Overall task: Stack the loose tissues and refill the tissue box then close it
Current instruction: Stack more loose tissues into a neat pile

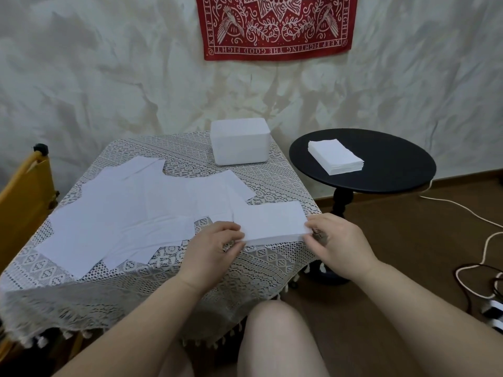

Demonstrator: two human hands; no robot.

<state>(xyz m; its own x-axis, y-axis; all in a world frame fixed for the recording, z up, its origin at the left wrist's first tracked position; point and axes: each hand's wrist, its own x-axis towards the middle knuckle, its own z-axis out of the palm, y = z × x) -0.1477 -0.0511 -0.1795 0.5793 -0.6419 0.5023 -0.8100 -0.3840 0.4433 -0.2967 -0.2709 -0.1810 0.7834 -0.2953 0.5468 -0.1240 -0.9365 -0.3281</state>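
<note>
A thin stack of white tissues (273, 223) lies at the near right of the lace-covered table (190, 270). My left hand (217, 244) pinches its left end and my right hand (339, 242) pinches its right end. Several loose white tissues (122, 213) lie spread over the left and middle of the table, overlapping. A white tissue box (239, 144) stands at the table's far edge, its top shut as far as I can see.
A round black side table (392, 178) stands to the right with a neat pile of tissues (336, 156) on it. A yellow chair (24, 197) is at the left. Cables (479, 257) run over the brown floor at right. My knees are below the table edge.
</note>
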